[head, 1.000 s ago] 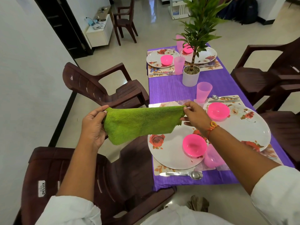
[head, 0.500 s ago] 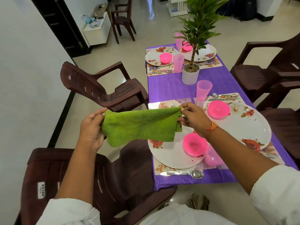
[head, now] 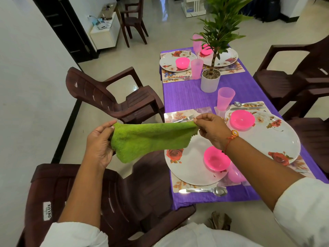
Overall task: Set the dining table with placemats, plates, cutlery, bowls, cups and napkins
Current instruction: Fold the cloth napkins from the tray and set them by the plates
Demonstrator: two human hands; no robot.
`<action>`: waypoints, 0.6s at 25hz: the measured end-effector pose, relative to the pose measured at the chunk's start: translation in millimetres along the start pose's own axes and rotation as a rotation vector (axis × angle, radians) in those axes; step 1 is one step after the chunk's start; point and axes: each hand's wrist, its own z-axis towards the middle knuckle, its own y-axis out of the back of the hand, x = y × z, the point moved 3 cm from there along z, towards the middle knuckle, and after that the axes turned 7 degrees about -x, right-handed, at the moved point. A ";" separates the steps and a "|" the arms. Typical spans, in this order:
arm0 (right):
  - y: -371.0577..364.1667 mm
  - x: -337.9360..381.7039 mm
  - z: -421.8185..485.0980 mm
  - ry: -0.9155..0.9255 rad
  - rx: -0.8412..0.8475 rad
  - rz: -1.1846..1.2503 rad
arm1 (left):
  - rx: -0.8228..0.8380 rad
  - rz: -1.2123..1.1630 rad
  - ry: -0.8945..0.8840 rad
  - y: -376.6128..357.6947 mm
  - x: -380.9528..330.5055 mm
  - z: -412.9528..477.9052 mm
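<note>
Room, head view: pale tiled floor, a white wall on my left, and dark brown plastic chairs around a long table point(head: 192, 98) under a purple cloth.
Napkin: the green napkin point(head: 149, 138) hangs stretched in the air between my two hands, off the table's near left corner. Its right end is in front of the near plate's far left rim.
Left hand: my left hand point(head: 99, 145) grips the napkin's left end, thumb on top and fingers curled round the bunched cloth.
Right hand: my right hand point(head: 211, 131) pinches the napkin's upper right corner between thumb and fingertips. An orange thread band circles that wrist.
Near left place: a floral placemat point(head: 176, 115) carries the near plate point(head: 188, 168), with a pink bowl point(head: 216, 158) on the plate's right side. A fork point(head: 185, 119) lies on the mat's far edge. A knife point(head: 192, 190) and a spoon point(head: 219, 191) lie along the table's near edge.
Near right place: a second plate point(head: 267, 139) holds another bowl point(head: 242, 120) on its far left part. An upright pink cup point(head: 225, 98) stands just beyond it.
Behind my forearm: a second pink cup point(head: 235, 173) sits between the two plates. I cannot tell whether it stands or lies.
Table's middle: a white plant pot point(head: 209, 84).
Far end: two more plates with pink bowls and cups.
</note>
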 end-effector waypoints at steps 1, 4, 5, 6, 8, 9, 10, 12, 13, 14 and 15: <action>-2.7 0.9 0.2 -0.005 0.003 -0.013 | 0.004 0.005 -0.010 0.8 -1.1 -0.5; -8.4 3.7 -2.1 -0.001 0.005 -0.064 | 0.032 -0.008 -0.025 0.8 -4.0 -1.4; -8.4 3.7 -2.6 0.001 -0.002 -0.072 | 0.043 -0.013 -0.021 1.0 -4.0 -1.2; -8.2 3.2 -2.7 0.004 -0.014 -0.080 | 0.049 -0.013 -0.014 1.3 -3.2 -0.5; -4.9 3.3 -4.4 -0.001 -0.045 -0.082 | 0.052 -0.007 -0.003 0.9 0.2 1.3; -2.4 3.7 -5.9 -0.007 -0.058 -0.074 | 0.054 -0.008 -0.002 -0.3 2.5 1.9; 0.8 4.2 -7.8 -0.012 -0.071 -0.063 | 0.062 -0.013 0.000 -2.7 5.3 2.2; 7.8 5.3 -12.5 -0.010 -0.085 -0.064 | 0.084 -0.027 0.003 -8.9 10.8 2.2; 11.9 5.0 -14.8 0.001 -0.083 -0.065 | 0.096 -0.032 0.008 -12.5 13.4 1.7; 15.8 4.0 -16.6 0.022 -0.070 -0.056 | 0.108 -0.034 0.014 -16.3 16.2 1.4; 22.0 2.1 -18.0 0.050 -0.052 -0.035 | 0.123 -0.034 0.023 -21.1 19.2 0.2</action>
